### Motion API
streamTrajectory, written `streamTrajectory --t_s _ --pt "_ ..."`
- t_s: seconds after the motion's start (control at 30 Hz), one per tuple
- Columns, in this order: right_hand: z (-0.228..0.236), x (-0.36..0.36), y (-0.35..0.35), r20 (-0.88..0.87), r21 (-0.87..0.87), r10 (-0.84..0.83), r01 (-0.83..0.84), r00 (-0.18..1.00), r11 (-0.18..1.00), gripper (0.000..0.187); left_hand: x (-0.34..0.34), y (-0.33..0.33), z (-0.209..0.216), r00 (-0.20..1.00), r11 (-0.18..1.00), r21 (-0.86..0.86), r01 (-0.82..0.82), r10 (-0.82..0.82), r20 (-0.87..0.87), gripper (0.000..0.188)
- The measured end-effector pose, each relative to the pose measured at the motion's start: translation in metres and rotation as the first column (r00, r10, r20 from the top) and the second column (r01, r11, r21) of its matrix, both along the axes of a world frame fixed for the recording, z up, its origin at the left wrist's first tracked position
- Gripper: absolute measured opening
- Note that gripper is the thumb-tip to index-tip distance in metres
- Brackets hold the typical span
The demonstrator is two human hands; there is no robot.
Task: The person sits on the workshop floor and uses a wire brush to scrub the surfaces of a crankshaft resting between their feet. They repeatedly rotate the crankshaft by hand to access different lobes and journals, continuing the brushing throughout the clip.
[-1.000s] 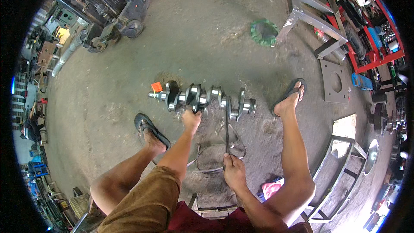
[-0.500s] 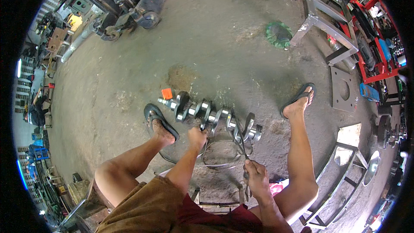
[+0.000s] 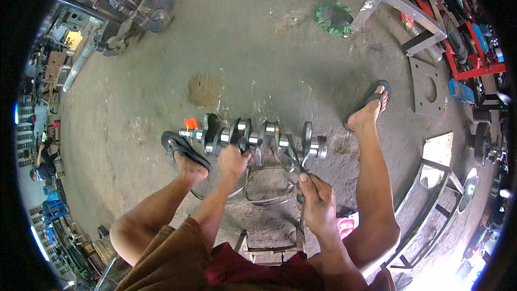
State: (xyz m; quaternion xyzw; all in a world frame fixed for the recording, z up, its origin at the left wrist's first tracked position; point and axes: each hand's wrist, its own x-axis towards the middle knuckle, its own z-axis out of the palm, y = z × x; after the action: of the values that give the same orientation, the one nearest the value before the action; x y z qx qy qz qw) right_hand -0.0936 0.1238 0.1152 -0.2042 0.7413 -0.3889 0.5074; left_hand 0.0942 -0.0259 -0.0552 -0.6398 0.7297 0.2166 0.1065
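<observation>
A shiny metal crankshaft (image 3: 253,139) lies crosswise on the floor between my feet, with an orange tag (image 3: 190,123) at its left end. My left hand (image 3: 232,160) is closed against the near side of the shaft, left of its middle; its fingertips are partly hidden. Nearer to me, my right hand (image 3: 318,196) is closed around a narrow dark strap (image 3: 295,157). The strap runs up to the right part of the crankshaft and seems to pass around it. Loose loops of thin band (image 3: 264,202) lie on the floor below the shaft.
My sandalled feet (image 3: 186,153) stand either side of the shaft. A pallet-jack-like machine (image 3: 137,16) is far left, a green round object (image 3: 333,18) and grey metal frame (image 3: 396,5) far right. A steel plate (image 3: 427,87) and long frame (image 3: 417,221) lie right. A person (image 3: 46,161) is far left.
My left hand has moved a little left and up along the crankshaft. My right hand has risen closer to the shaft with the strap. The whole view has also shifted slightly.
</observation>
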Motion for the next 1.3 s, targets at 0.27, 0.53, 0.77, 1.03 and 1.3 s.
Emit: streamTrajectory --t_s 0.27,0.53,0.77,1.03,1.3 --pt "-0.044 0.05 0.001 -0.052 -0.056 0.045 -0.048 0.998 0.997 0.04 -0.084 -0.114 0.003 0.98 0.961 -0.208 0.184 -0.162 0.118 0.031" --pt "-0.094 0.027 0.006 -0.083 -0.027 -0.052 0.05 0.995 0.998 0.04 -0.139 -0.185 -0.027 0.974 0.949 -0.222 0.225 -0.218 0.057 0.025" --pt "-0.107 0.018 -0.048 -0.141 -0.021 0.042 -0.046 0.989 0.999 0.037 -0.176 -0.249 -0.051 0.943 0.941 -0.114 0.319 -0.303 0.137 0.026" --pt "-0.118 0.0 -0.029 0.091 0.01 -0.143 0.143 0.986 0.99 0.037 -0.175 -0.249 -0.056 0.947 0.952 -0.096 0.289 -0.27 0.175 0.025" --pt "-0.111 -0.063 -0.015 0.069 -0.011 -0.181 0.183 0.981 0.983 0.032 -0.165 -0.246 -0.03 0.935 0.93 -0.101 0.354 -0.354 0.017 0.029"
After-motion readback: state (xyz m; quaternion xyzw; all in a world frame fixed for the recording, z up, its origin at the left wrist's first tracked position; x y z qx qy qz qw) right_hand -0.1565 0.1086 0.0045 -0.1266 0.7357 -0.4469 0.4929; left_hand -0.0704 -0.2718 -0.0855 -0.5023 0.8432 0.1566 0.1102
